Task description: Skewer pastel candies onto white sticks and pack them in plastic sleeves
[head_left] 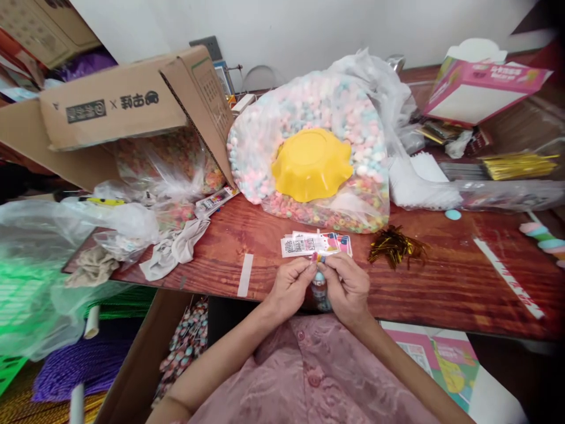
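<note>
From where I stand, the person is working at the near edge of a reddish-brown wooden table point(445, 282), both hands close together in front of a pink shirt point(313, 359). The left hand point(288, 284) and the right hand point(349, 284) nearly touch, thumbs and forefingers pinched on the top end of a small string of sweets point(319, 277). Its upper end shows pink, yellow and blue between the fingertips; a pale blue piece sits just under them, and the lower part hangs between the hands by the table's near edge, too blurred to make out well.

Just beyond the hands lie some printed labels point(315, 243), overlapping one another. To the right of these is a tuft of gold tinsel point(396, 246); to the left, a whitish strip point(245, 275) lies near the edge. Farther back, a large clear bag of pastel sweets point(260, 135) spreads over the table with a yellow bowl point(312, 165) resting upside down on it. An open cardboard box point(115, 103) stands at the far left, bags of sweets inside, and a grey cloth point(175, 248) lies nearer. At the far right is a pink and white carton point(485, 88).
</note>
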